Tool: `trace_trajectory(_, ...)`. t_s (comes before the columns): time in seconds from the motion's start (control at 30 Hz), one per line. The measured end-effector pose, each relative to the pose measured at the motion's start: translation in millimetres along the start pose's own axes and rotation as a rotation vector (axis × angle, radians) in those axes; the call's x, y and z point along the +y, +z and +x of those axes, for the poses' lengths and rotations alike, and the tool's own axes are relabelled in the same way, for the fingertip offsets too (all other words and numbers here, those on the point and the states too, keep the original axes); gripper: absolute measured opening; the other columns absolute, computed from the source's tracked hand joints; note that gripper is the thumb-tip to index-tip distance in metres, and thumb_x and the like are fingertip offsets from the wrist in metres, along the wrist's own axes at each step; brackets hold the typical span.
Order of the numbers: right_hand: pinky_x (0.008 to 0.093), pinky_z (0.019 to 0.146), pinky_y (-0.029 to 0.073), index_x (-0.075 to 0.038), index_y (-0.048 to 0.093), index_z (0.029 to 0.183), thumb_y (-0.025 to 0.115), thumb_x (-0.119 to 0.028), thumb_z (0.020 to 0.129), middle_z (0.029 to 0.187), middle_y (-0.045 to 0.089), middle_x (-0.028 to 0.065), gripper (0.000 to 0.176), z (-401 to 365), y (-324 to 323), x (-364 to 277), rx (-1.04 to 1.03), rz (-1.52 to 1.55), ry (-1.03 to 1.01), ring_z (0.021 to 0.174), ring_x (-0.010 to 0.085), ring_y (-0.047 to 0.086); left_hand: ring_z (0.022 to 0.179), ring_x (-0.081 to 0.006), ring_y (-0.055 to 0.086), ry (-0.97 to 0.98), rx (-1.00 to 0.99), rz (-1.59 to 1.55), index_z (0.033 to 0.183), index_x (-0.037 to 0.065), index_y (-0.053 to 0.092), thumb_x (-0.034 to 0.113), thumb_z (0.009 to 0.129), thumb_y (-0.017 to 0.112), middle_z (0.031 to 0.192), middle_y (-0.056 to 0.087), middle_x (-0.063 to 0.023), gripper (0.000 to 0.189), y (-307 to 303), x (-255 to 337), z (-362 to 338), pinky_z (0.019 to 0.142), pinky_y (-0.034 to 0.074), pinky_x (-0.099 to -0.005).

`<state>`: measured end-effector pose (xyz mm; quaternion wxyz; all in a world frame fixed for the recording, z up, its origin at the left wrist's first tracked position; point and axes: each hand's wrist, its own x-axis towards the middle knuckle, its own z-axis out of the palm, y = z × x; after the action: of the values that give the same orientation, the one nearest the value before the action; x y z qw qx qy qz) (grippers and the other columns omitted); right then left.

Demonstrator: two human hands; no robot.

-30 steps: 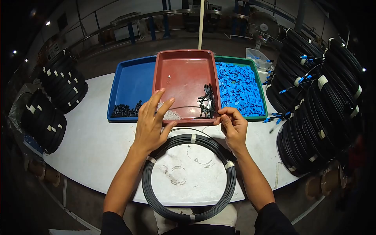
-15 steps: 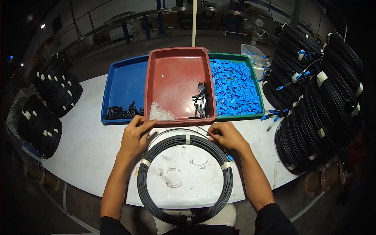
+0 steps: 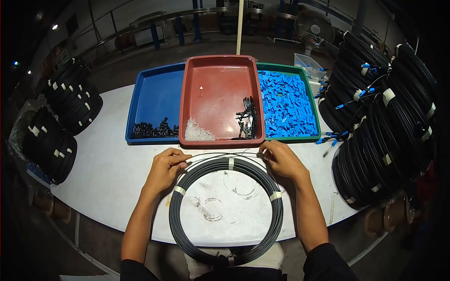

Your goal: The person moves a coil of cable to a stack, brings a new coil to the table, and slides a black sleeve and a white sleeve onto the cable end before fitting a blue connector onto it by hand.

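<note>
A coil of black cable [image 3: 175,218], bound with pale tape bands, rests partly on the white table and overhangs its near edge towards my lap. Just beyond the coil's far side, a loose strand of black cable [image 3: 220,154] arches between my two hands. My left hand [image 3: 165,169] pinches the strand's left part between thumb and fingertips. The strand's right part is pinched by my right hand [image 3: 283,160], beside what looks like a small dark piece at the fingertips, too small to name.
Behind the coil stand a blue tray [image 3: 157,96] with small black parts, a red tray [image 3: 220,89] with clear bits and black pieces, and a green tray [image 3: 315,126] full of blue connectors [image 3: 287,103]. Stacked cable coils flank the table [image 3: 108,187] at left [image 3: 75,100] and right [image 3: 375,154].
My right hand has moved slightly right and away from me, and the strand between my hands is drawn into a flatter arc. The blue connector seen at the coil's right side is now out of sight.
</note>
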<state>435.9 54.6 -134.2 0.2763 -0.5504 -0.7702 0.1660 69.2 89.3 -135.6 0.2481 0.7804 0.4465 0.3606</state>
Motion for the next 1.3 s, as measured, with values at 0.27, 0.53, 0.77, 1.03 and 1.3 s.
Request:
trace_trajectory(0.27, 0.0358, 0.088, 0.055, 0.0, 0.067, 0.119, 0.06, 0.009, 0.09, 0.107, 0.071, 0.0176, 0.031, -47, -1, -13, -0.089, 0.316, 0.117, 0.098, 0.0283, 0.07, 0.105, -0.0228, 0.066, -0.158, -0.175, -0.129, 0.124, -0.002, 0.07, 0.022, 0.097, 0.068, 0.12, 0.068, -0.0136, 0.036, -13, 12, -41, 0.092, 0.051, -0.0314)
trace_trajectory(0.53, 0.0338, 0.103, 0.046, 0.001, 0.057, 0.14, 0.059, -0.017, 0.101, 0.127, 0.068, 0.0211, 0.043, -125, 24, -47, 0.179, 0.615, 0.419, 0.117, 0.026, 0.064, 0.127, -0.0334, 0.06, -0.236, -0.034, -0.104, 0.138, -0.005, 0.058, 0.027, 0.087, 0.078, 0.137, 0.061, -0.0239, 0.063, 0, 37, -80, 0.109, 0.043, -0.0371)
trace_trajectory(0.77, 0.0449, 0.119, 0.031, 0.004, 0.032, 0.155, 0.081, -0.025, 0.082, 0.158, 0.034, 0.0295, 0.092, -149, 59, -94, 0.353, 0.252, 0.389, 0.145, 0.0431, 0.037, 0.128, -0.0355, 0.059, -0.267, 0.158, -0.136, 0.14, -0.006, 0.056, 0.004, 0.076, 0.075, 0.138, 0.061, -0.0254, 0.067, 22, 39, -97, 0.111, 0.042, -0.0377)
trace_trajectory(1.03, 0.041, 0.119, 0.033, 0.004, 0.042, 0.15, 0.064, 0.005, 0.079, 0.157, 0.04, 0.0276, 0.075, -151, 60, -107, 0.479, 0.391, 0.477, 0.145, 0.0416, 0.04, 0.133, -0.033, 0.055, -0.379, 0.219, -0.341, 0.14, -0.007, 0.056, -0.008, 0.068, 0.065, 0.14, 0.059, -0.0242, 0.072, 26, 30, -100, 0.115, 0.036, -0.0365)
trace_trajectory(1.3, 0.0371, 0.117, 0.037, -0.004, 0.052, 0.147, 0.061, 0.007, 0.075, 0.152, 0.049, 0.0231, 0.073, -141, 54, -115, 0.504, 0.381, 0.619, 0.141, 0.0365, 0.048, 0.136, -0.0309, 0.051, -0.447, 0.177, -0.44, 0.146, -0.012, 0.046, -0.01, 0.07, 0.063, 0.147, 0.053, -0.0238, 0.077, 27, 19, -112, 0.116, 0.037, -0.0379)
